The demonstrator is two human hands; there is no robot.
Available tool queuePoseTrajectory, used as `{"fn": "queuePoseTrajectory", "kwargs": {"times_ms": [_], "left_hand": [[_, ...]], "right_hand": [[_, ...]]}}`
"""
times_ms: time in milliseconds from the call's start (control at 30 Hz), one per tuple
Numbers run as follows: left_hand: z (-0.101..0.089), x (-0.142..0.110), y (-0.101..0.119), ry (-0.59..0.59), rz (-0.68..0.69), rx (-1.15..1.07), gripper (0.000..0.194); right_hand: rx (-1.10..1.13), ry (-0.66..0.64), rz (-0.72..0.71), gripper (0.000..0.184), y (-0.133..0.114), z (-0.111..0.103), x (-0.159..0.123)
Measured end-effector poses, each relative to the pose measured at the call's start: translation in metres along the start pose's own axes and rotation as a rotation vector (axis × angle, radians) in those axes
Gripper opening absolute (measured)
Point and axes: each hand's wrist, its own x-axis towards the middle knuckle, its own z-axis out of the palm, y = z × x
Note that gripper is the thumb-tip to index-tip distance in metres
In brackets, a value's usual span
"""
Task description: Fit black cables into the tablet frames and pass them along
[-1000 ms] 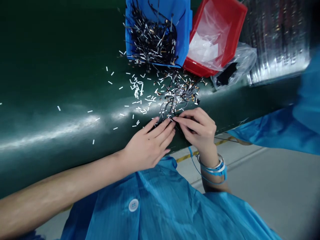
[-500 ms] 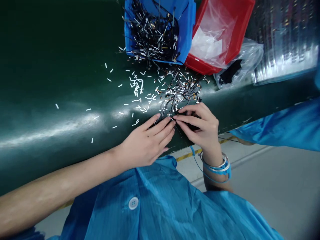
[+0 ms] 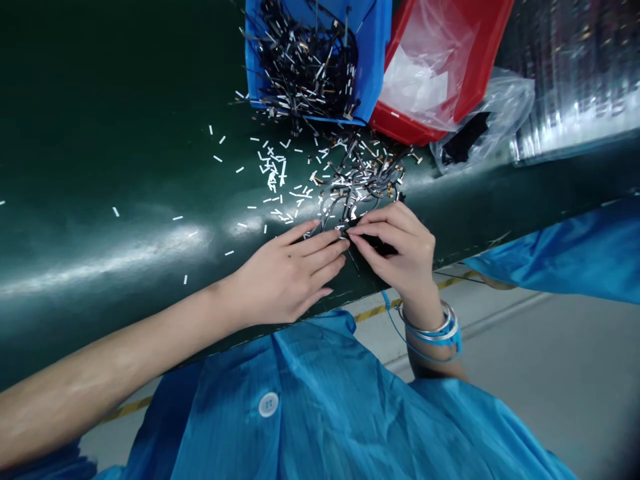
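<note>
My left hand (image 3: pixel 297 273) lies flat at the near edge of the green work surface, fingers stretched toward the right hand and touching the near end of a cable pile. Thumb and index finger of my right hand (image 3: pixel 397 247) are pinched at the left fingertips, around a thin dark cable (image 3: pixel 354 259) whose end sticks out below; the pinch itself is partly hidden. Just beyond both hands spreads a tangled heap of short black cables (image 3: pixel 357 177) with small connectors. White strips (image 3: pixel 273 172) are scattered to its left and among it.
A blue bin (image 3: pixel 373 73) full of black cables stands behind the pile. Beside it is a red bin (image 3: pixel 493 50) with a plastic liner and white paper. To the right lie a clear bag (image 3: pixel 515 100) with something black and shiny clear packaging (image 3: pixel 580 87). Another person's blue sleeve (image 3: pixel 575 257) is at right.
The view has shifted slightly. My left hand has flattened and turned a little, its fingers still by the pinch. My right hand keeps pinching in nearly the same place.
</note>
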Motion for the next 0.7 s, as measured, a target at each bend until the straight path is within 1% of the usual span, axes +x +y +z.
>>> {"fn": "queuePoseTrajectory", "kwargs": {"times_ms": [167,400,467,533,600,700], "left_hand": [[0.001,0.0,-0.001,0.003,0.001,-0.004,0.041],[0.001,0.0,-0.001,0.041,-0.004,-0.03,0.04],[0.001,0.0,-0.001,0.027,-0.009,-0.032,0.04],[0.0,0.0,-0.001,0.016,-0.013,-0.034,0.039],[-0.001,0.0,-0.001,0.009,-0.009,-0.041,0.039],[0.0,-0.001,-0.002,0.006,0.002,-0.051,0.039]], "right_hand": [[0.027,-0.019,-0.03,0.019,0.003,-0.001,-0.003],[-0.094,-0.017,-0.123,0.033,0.0,-0.005,-0.011],[-0.125,-0.021,-0.094,0.036,-0.003,-0.005,-0.014],[-0.107,-0.014,-0.04,0.036,-0.006,-0.005,-0.017],[-0.05,0.043,0.03,0.033,-0.009,-0.005,-0.018],[-0.006,0.17,0.117,0.025,-0.012,-0.003,-0.017]]}}
